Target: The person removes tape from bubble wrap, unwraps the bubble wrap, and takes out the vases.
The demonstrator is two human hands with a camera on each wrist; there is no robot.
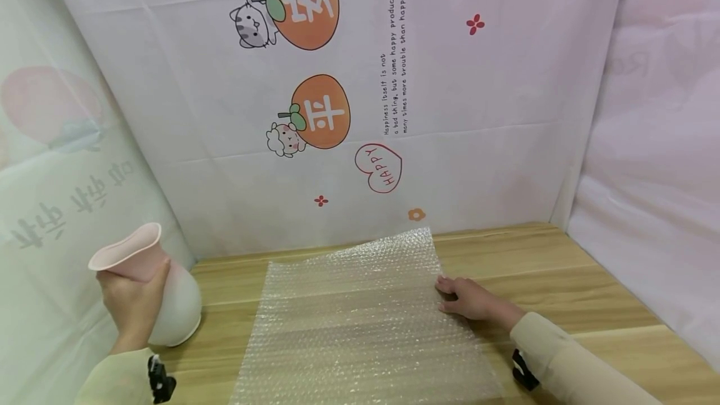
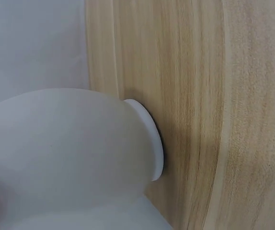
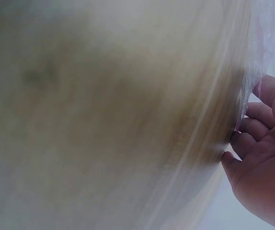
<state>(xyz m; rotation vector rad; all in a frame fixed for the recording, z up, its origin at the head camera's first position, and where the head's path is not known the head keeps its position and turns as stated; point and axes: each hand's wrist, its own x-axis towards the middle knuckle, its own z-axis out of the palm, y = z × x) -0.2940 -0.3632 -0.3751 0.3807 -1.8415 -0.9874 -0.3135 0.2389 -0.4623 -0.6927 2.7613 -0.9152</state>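
Note:
A vase, pale pink at its wavy mouth and white on its round body, stands tilted at the left of the table. My left hand grips it around the neck. The left wrist view shows the vase's white body and its foot by the wood. In the middle lies a clear sheet of bubble wrap, its far edge slightly raised. My right hand pinches the right edge of that sheet between thumb and fingers. In the right wrist view the fingers meet the film's edge.
The wood-grain table runs to a white printed cloth at the back. More cloth hangs at the left and the right. The vase stands close to the left cloth.

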